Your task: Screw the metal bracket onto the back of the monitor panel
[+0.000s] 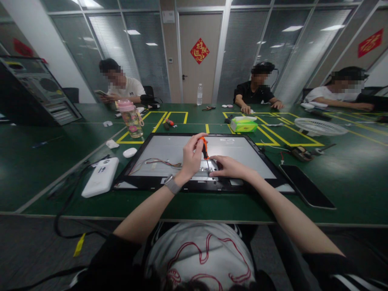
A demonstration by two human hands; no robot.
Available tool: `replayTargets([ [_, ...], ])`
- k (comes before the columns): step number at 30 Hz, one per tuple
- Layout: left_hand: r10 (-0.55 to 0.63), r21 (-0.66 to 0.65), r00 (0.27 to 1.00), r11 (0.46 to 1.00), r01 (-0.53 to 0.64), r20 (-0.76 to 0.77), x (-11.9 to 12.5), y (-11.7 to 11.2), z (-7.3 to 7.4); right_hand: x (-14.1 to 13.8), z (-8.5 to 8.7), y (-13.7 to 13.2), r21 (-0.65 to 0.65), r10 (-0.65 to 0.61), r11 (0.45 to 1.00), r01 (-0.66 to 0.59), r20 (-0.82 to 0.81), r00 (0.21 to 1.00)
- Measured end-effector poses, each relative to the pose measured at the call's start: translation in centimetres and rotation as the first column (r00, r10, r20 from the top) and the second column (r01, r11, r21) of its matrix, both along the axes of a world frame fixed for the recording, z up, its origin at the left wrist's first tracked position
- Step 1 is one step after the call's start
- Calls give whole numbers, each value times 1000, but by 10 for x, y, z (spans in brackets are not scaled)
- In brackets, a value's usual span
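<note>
A flat monitor panel (pixel 169 150) lies back side up on the green table, inside a black frame. My left hand (pixel 190 155) is closed round an orange-handled screwdriver (pixel 205 147), held upright with its tip down on a small metal board (pixel 209 165) near the panel's front edge. My right hand (pixel 226 165) rests on the panel beside that board, fingers pressed flat against it. A thin bundle of coloured wires (pixel 160 163) runs across the panel to the left of my hands. A watch sits on my left wrist.
A white box (pixel 101 176) and a white mouse (pixel 130 152) lie left of the panel, a black phone (pixel 306 186) right of it. Further back stand a pink-lidded bottle (pixel 131 118), a green tissue box (pixel 244 124) and a white fan grille (pixel 319 127). Three people sit at the far side.
</note>
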State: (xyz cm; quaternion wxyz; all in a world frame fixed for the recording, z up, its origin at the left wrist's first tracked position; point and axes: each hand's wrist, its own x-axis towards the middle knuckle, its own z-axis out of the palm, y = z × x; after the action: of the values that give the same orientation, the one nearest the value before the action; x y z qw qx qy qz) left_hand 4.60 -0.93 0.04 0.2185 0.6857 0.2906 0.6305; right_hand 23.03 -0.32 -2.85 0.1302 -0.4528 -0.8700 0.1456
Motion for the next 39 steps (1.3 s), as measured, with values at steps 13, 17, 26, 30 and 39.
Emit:
replayTargets([
  [13, 11, 4, 1000, 1000, -11, -10, -1, 0, 0, 0, 1, -3, 5, -4, 1000, 4, 16, 1000],
  [17, 15, -2, 1000, 1000, -15, -12, 0, 0, 0, 0, 2, -3, -3, -6, 1000, 6, 9, 1000],
  [26, -6, -1, 1000, 1000, 6, 4, 0, 2, -2, -1, 3, -3, 5, -8, 1000, 8, 17, 1000],
  [30, -8, -3, 1000, 1000, 8, 5, 0, 1, -1, -1, 3, -3, 1, -8, 1000, 8, 14, 1000],
  [39, -16, -6, 1000, 1000, 16, 11, 0, 1, -1, 0, 2, -3, 11, -6, 1000, 6, 16, 1000],
])
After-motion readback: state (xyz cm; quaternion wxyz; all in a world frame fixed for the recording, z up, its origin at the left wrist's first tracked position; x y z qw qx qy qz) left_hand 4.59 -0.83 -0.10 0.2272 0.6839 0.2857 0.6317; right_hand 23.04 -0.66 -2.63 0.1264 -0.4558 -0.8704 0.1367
